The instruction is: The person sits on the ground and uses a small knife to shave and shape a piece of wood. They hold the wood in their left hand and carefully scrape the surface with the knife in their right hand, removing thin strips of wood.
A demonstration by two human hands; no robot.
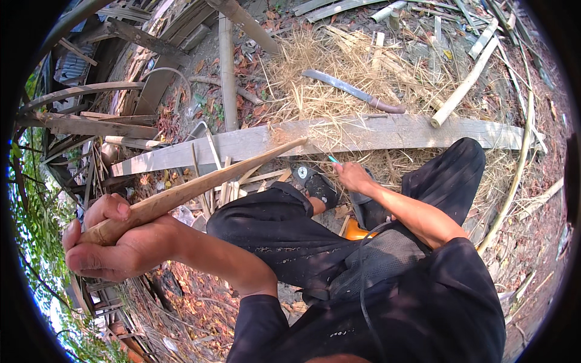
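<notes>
A long, tapered wooden stick point(209, 183) rises from my left hand point(124, 243), whose fingers are wrapped round its thick end. Its narrow end points right and away, over the weathered plank point(430, 131) that lies across in front of me. My right hand point(353, 176) is closed near the plank's close edge, by my shoes. A slim object with a teal tip point(333, 160) pokes out of its fingers; the rest is hidden in the grip, so its kind does not show. The stick's tip and the teal tip are apart.
Beyond the plank, a machete point(345, 88) with a brown handle lies on straw-like shavings point(302, 57). A bamboo pole point(466, 85) rests at the right, its end against the plank. Scrap timber point(130, 124) is piled at the left. Something orange point(357, 230) shows between my legs.
</notes>
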